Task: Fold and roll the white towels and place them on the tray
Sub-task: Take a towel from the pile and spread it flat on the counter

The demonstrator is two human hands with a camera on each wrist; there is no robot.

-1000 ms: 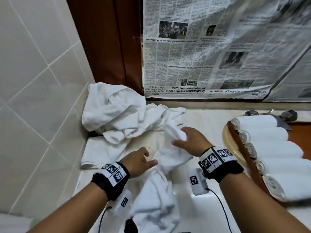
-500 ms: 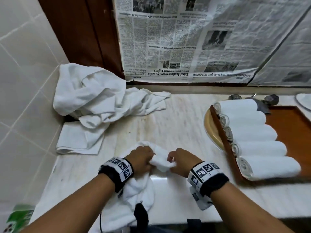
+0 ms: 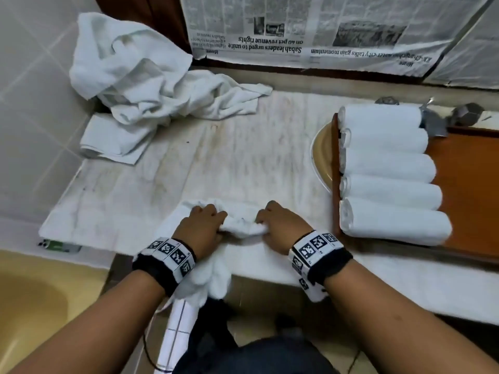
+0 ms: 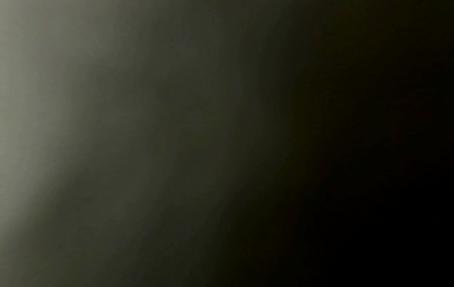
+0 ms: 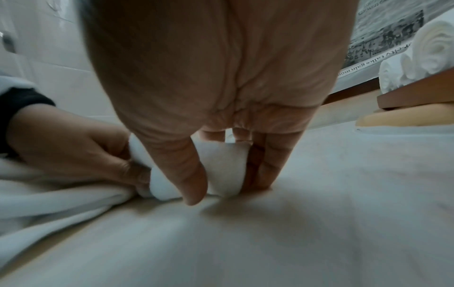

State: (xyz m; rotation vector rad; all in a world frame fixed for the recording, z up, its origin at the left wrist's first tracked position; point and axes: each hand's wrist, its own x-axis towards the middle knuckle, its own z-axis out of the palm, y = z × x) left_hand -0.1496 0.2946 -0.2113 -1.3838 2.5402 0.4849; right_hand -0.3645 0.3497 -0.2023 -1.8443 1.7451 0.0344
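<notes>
loose towel pile [image 3: 151, 74] at the counter's [image 3: 243, 163] far-left corner | left hand [image 3: 201, 230] near the front edge, fingers curled gripping the white towel [image 3: 243, 225], its wrist view dark | right hand [image 3: 280, 225] pinching the same towel's other end | tray [image 3: 469, 184] on the counter's right holding five rolled towels [image 3: 388, 168]

The rectangular wooden tray [image 3: 464, 184] was reddish brown, and the five rolled cotton towels [image 3: 388, 168] lying on it were plain white. Left of the tray, the pale marble desk [image 3: 216, 163] showed faint brownish streaks. Far left of the tray, the crumpled heap of cloth towels [image 3: 140, 74] was white with grey shadows. Behind the tray hung black-and-white printed newspaper sheets [image 3: 310, 25]. Both wristbands [image 3: 316, 247] carried black-and-white square markers.
</notes>
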